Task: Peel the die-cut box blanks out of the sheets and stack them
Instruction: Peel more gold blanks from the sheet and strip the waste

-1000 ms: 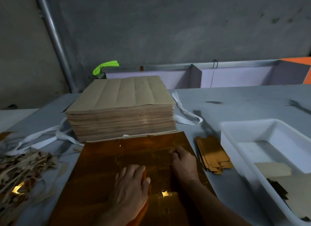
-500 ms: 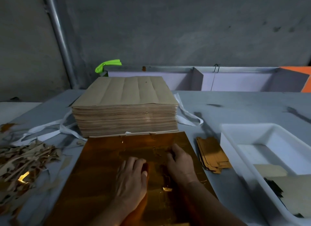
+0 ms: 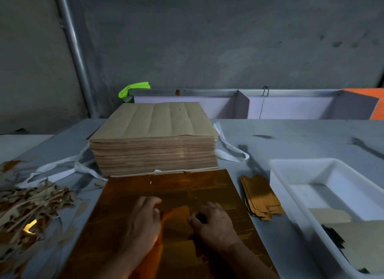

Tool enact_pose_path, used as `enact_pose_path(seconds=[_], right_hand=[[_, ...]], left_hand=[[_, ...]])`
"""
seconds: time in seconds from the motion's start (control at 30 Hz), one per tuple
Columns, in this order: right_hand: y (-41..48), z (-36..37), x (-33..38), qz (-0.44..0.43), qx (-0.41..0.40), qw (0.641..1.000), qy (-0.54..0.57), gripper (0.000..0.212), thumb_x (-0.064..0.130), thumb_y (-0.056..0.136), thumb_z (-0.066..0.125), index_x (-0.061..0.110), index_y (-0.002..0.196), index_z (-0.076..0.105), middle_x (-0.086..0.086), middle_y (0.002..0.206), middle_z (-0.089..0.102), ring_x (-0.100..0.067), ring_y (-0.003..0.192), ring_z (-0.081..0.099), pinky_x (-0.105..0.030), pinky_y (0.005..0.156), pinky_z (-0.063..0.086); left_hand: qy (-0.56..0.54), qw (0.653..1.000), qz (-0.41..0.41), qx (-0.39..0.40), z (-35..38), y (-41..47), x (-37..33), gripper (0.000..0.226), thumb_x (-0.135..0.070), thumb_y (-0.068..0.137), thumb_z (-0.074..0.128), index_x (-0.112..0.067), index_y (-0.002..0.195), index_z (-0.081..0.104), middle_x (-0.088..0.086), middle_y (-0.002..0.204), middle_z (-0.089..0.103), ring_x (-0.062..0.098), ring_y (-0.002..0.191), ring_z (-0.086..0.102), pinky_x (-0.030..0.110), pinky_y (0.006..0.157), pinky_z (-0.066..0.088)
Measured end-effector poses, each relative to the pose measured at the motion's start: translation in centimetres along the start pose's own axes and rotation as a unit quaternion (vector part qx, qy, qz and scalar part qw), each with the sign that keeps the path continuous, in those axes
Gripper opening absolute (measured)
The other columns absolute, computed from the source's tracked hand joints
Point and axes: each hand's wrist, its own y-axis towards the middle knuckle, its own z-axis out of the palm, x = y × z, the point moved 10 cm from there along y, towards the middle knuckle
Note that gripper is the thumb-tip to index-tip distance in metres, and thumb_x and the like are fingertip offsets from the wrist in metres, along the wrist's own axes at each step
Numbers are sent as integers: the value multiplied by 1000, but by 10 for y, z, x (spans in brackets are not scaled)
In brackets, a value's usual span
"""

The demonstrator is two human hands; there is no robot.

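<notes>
Scraps point(image 3: 31, 208) lie in a heap at 9 o'clock from the gold sheet point(image 3: 176, 187), with white straps point(image 3: 62, 168) just behind them. A tall pile of brown sheets point(image 3: 153, 141) sits at 12 o'clock and touches the gold sheet's far edge. On the gold sheet, the left hand point(image 3: 143, 222) and the right hand point(image 3: 214, 222) each pinch one side of a blank point(image 3: 176, 218) with bent fingers, and they hide its side edges. Peeled blanks point(image 3: 259, 197) are stacked at 3 o'clock, beside a white tub point(image 3: 291, 168). A second ago both hands lay flat.

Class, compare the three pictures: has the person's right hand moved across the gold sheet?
Yes. The right hand has drawn back toward the person, away from the stack of brown sheets, and now pinches a box blank.
</notes>
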Motion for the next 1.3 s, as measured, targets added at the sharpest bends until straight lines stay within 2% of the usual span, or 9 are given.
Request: enact_pose_path(seconds=[0.07,0.13,0.2,0.47,0.7,0.93,1.07,1.17,1.3], right_hand=[[-1,0,2,-4,3,1000,-4,20,49,91,59,41,76,48,19,98,41,-7,105,43,-30,96,45],[-1,0,2,-1,6,1000,-10,24,48,92,58,41,74,45,16,101,42,-8,106,43,-30,97,45],[-1,-1,3,-1,6,1000,-17,23,47,93,56,42,75,43,14,103,44,-8,105,43,-31,97,45],[-1,-3,5,-4,-4,1000,-15,20,45,96,53,42,80,43,21,93,39,-8,102,43,-30,93,45],[-7,-13,-4,38,-32,993,105,17,30,97,55,32,80,52,2,100,58,-16,96,58,-41,90,55],[-10,-23,-21,83,-98,951,280,22,17,97,56,18,75,56,-3,82,60,-21,77,58,-42,75,55],[-10,-23,-28,102,-108,930,336,28,13,94,58,20,67,54,-7,80,59,-35,83,59,-57,83,55],[-8,-23,-33,112,-106,914,375,41,10,92,60,25,54,55,-6,71,57,-30,76,56,-54,78,53],[-7,-23,-38,121,-99,892,423,38,9,91,63,20,55,56,-2,65,58,-29,76,58,-48,76,51]], left_hand=[[73,995,-53,-31,-14,4,27,40,-26,99,40,-34,138,41,-8,139,39,3,107,45,21,84,44],[138,987,-72,-30,-18,5,45,45,-28,99,38,-33,143,35,-6,145,38,11,128,41,34,107,37],[169,982,-81,-14,-15,5,53,46,-29,99,35,-32,145,33,-6,147,37,15,134,36,38,113,29],[182,981,-68,-27,-13,3,51,45,-32,98,35,-31,143,33,-3,144,37,17,131,36,37,112,29],[182,981,-68,-24,-14,2,46,47,-34,96,40,-31,143,32,-2,143,37,18,131,35,37,112,29],[190,979,-64,-28,-13,2,47,47,-36,96,39,-32,142,31,-3,140,38,16,126,39,35,108,33],[199,977,-68,-27,-11,3,48,47,-36,93,43,-33,139,33,-3,138,40,15,125,40,35,107,35],[198,978,-64,-27,-11,4,47,48,-34,91,45,-34,138,34,-4,135,41,15,123,41,34,105,36],[201,977,-53,-39,-14,2,47,45,-36,92,44,-35,136,35,-6,132,41,12,119,42,32,102,38]])
